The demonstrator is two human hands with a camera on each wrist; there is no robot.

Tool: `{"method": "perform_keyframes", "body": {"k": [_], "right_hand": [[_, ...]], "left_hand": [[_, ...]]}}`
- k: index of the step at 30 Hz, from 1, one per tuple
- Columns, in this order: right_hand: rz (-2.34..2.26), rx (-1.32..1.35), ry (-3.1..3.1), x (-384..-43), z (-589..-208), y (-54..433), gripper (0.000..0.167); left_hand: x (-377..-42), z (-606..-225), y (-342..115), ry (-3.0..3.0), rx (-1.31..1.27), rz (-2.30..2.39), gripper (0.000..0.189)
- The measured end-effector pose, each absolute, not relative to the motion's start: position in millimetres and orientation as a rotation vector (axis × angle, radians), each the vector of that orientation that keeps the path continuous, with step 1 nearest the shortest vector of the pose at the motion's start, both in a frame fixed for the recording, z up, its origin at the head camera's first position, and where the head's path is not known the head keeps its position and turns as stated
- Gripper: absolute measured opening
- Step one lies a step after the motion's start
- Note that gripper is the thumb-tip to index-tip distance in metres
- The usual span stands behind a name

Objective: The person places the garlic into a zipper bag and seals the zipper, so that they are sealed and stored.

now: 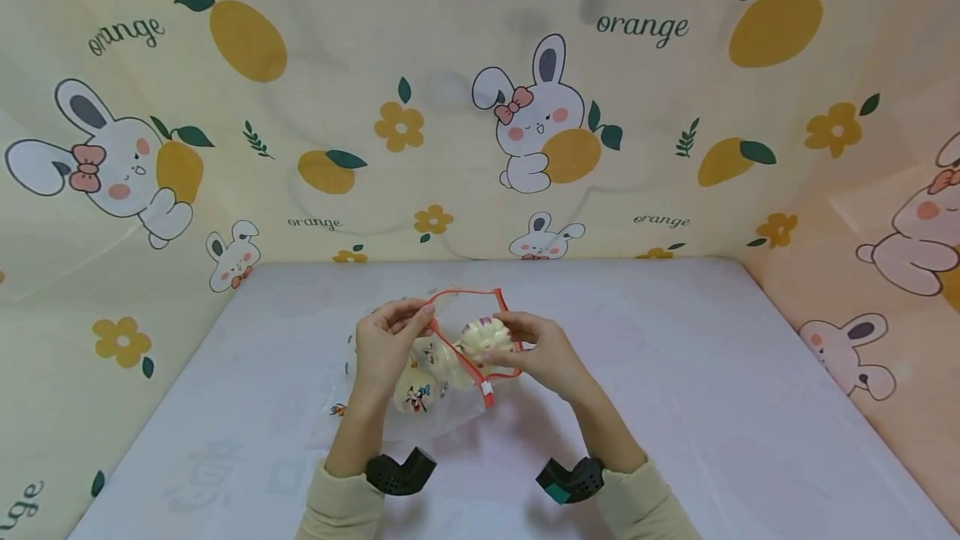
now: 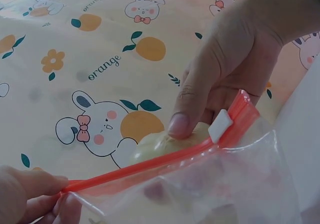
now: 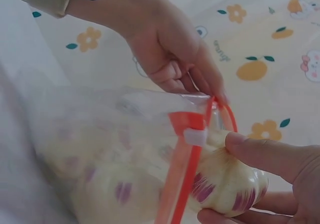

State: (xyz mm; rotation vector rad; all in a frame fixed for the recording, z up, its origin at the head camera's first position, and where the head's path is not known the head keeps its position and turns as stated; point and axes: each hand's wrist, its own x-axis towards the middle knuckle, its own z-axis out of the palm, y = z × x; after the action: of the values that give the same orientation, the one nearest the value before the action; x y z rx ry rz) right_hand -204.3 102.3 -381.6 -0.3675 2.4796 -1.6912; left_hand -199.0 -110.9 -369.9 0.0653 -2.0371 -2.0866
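Note:
My left hand (image 1: 384,350) pinches the red zip edge of a clear plastic slider bag (image 1: 463,417) with cartoon prints, holding its mouth apart. A pale garlic bulb (image 3: 227,184) with purple streaks sits in the bag's mouth, between the thumb and fingers of my right hand (image 1: 546,354). More garlic bulbs (image 3: 117,194) show through the plastic inside. The white slider (image 2: 220,126) is at the near end of the red zip (image 3: 182,179). In the left wrist view the red edge hides the lower part of the held bulb.
A white-covered table (image 1: 712,407) lies under the bag. Behind and at both sides hangs a cloth (image 1: 442,32) printed with rabbits, oranges and flowers. Dark devices are strapped at both wrists, the left strap (image 1: 401,472) close over the table.

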Motion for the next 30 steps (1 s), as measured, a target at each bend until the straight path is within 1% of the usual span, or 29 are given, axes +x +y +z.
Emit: {"method": "perform_keyframes", "body": {"k": [4, 15, 22, 30], "right_hand": [[-1.663, -0.359, 2.489, -203, -383, 98, 0.060], [-1.710, -0.479, 2.409, -201, -384, 95, 0.054], [-1.686, -0.454, 2.433, -204, -383, 99, 0.049], [-1.679, -0.431, 2.447, -208, -385, 107, 0.047]], "left_hand": [[-199, -370, -111, -2.036, 0.056, -2.086, 0.019], [-199, -370, -112, -2.031, 0.053, -2.089, 0.020], [-200, -371, -112, -2.043, 0.079, -2.073, 0.020], [-200, -370, -112, -2.001, 0.066, -2.109, 0.019]]}}
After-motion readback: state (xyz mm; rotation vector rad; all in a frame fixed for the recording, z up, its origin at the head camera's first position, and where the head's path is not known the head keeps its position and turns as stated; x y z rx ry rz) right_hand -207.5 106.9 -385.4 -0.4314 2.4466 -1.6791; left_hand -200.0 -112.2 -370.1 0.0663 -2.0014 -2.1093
